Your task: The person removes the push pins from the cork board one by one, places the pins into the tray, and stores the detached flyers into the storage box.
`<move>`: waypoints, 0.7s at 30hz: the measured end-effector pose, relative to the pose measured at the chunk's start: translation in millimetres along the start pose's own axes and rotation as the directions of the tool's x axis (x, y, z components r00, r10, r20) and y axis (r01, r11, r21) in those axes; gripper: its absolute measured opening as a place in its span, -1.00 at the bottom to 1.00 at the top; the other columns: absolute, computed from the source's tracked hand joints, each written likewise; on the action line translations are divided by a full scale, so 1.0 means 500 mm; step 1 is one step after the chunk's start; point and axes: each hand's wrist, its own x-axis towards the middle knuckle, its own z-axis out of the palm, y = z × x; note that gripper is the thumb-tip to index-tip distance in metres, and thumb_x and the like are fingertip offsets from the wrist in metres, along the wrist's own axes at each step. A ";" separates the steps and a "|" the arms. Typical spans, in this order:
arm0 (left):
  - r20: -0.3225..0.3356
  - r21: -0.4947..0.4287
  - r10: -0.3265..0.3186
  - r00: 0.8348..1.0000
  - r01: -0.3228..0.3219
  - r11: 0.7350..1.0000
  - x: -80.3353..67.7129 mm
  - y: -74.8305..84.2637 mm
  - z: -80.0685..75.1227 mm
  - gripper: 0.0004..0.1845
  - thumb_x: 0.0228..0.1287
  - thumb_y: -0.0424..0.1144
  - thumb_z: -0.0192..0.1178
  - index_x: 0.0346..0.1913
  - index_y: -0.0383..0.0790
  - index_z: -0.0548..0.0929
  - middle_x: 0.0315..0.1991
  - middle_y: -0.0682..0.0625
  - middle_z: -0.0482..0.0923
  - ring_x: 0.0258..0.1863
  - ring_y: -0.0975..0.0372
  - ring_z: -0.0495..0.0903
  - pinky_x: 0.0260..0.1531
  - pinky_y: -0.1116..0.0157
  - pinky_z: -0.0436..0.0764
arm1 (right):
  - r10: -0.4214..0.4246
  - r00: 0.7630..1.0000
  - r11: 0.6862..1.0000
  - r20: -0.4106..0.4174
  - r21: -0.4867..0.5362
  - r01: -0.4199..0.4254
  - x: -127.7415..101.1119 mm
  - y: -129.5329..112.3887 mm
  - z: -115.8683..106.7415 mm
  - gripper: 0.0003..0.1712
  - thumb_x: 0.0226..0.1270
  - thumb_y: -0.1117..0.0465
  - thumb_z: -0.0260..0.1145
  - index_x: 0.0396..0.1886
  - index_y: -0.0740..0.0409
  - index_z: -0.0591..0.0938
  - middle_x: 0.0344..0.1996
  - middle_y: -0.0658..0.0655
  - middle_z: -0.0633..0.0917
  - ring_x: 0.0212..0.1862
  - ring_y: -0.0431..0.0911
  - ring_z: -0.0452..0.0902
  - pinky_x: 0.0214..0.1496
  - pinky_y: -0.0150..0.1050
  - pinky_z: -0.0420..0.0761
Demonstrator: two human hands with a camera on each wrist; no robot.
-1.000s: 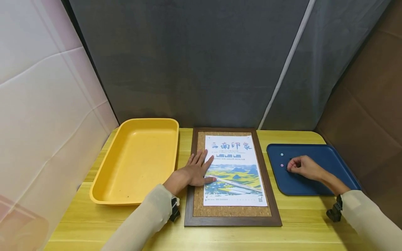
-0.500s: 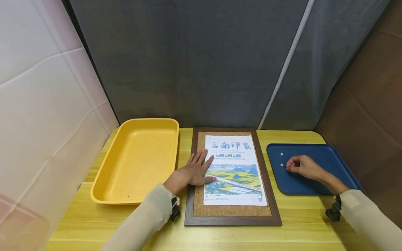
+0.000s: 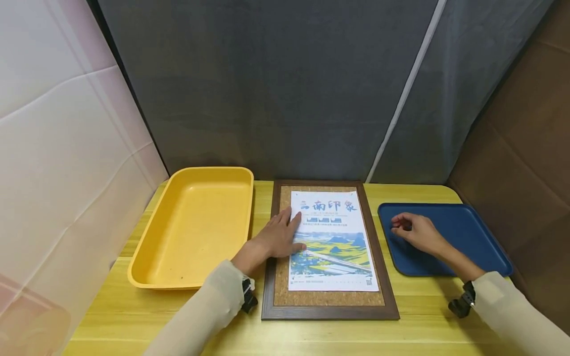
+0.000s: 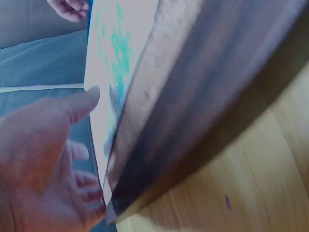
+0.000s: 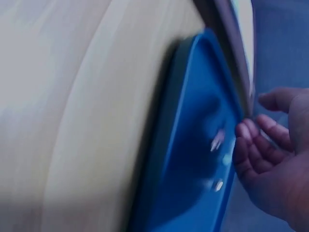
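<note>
Poster on framed corkboard, mid-table; deep tray left, flat tray right.

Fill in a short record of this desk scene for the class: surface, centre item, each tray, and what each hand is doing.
Surface: yellow wooden table
Centre: cork board in a dark frame, with a printed poster lying on it
Left side: yellow tray
Right side: blue tray, small pins lying in it
Left hand: fingers pressing the poster's left edge
Right hand: over the blue tray, fingers curled; whether it pinches a pin cannot be told
</note>
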 end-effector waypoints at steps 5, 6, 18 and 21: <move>-0.102 -0.139 -0.069 0.992 0.055 0.989 0.000 0.011 -0.005 -0.01 0.54 0.14 0.24 0.72 -0.30 0.00 0.69 -0.39 -0.10 0.69 -0.19 -0.04 0.62 -0.06 0.10 | 0.023 0.999 0.999 0.037 0.043 -0.025 0.010 -0.053 0.014 -0.56 0.48 0.27 0.41 0.25 0.41 0.63 0.01 0.33 0.77 0.03 0.19 0.72 -0.03 0.01 0.72; -0.111 -0.171 -0.082 0.990 0.062 0.983 0.001 0.012 -0.005 -0.01 0.53 0.12 0.25 0.72 -0.31 -0.01 0.69 -0.40 -0.10 0.69 -0.19 -0.04 0.62 -0.06 0.11 | 0.025 0.999 0.998 0.046 0.054 -0.027 0.011 -0.062 0.017 -0.53 0.49 0.27 0.40 0.28 0.43 0.61 0.05 0.36 0.75 0.07 0.23 0.70 0.00 0.07 0.72; -0.206 -0.529 -0.168 0.964 0.035 0.848 0.012 0.021 -0.008 -0.01 0.40 -0.15 0.44 0.66 -0.42 0.08 0.64 -0.38 0.11 0.65 -0.19 0.10 0.60 -0.09 0.16 | 0.114 0.991 0.982 0.063 0.141 -0.122 0.030 -0.128 0.056 -0.42 0.53 0.20 0.37 0.42 0.38 0.52 0.25 0.41 0.65 0.25 0.29 0.61 0.11 0.16 0.69; -0.200 -0.585 -0.189 0.961 0.038 0.810 0.013 0.022 -0.007 -0.02 0.38 -0.18 0.45 0.65 -0.43 0.11 0.63 -0.37 0.15 0.63 -0.19 0.16 0.58 -0.09 0.20 | 0.144 0.987 0.973 0.073 0.172 -0.155 0.037 -0.138 0.065 -0.38 0.54 0.19 0.37 0.45 0.38 0.49 0.29 0.41 0.63 0.27 0.29 0.60 0.16 0.15 0.69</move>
